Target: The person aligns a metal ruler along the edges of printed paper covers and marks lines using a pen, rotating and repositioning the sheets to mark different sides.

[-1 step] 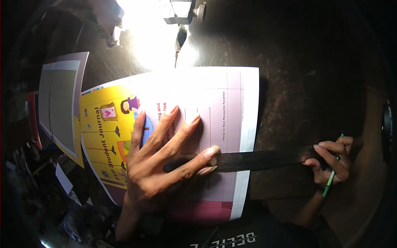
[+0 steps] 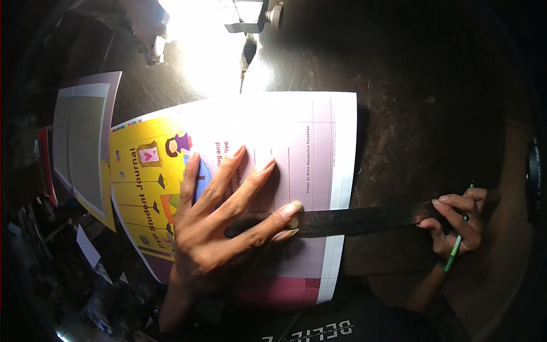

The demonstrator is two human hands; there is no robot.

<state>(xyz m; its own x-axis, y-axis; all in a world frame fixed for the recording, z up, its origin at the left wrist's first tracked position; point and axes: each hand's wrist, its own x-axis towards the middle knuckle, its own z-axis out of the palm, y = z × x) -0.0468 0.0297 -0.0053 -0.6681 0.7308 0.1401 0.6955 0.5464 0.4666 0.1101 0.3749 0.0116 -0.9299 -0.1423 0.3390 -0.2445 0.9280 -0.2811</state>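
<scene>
A large printed cover sheet [image 2: 336, 142], yellow at the left and pale purple at the right, lies on the dark table. My left hand [image 2: 213, 228] is spread over it, fingers apart and flat. Across the sheet runs a dark ruler [image 2: 364, 220], passing under my left hand, with that thumb pressing on it. Its right end, beyond the sheet's edge, is pinched between the thumb and fingertips of my right hand [image 2: 460, 222]. A slim green pen or pencil [image 2: 453, 255] is also tucked between the right-hand fingers. Thin lines cross the purple part of the sheet.
Left of the sheet, a similar purple-edged cover with a grey board [image 2: 80, 137] overlaps it. A bright lamp glares at the top, beside a dark metal clamp-like fitting [image 2: 245, 16] with a knob. Cluttered papers [image 2: 88, 248] sit lower left. A dark round object [image 2: 534, 179] stands at the far right.
</scene>
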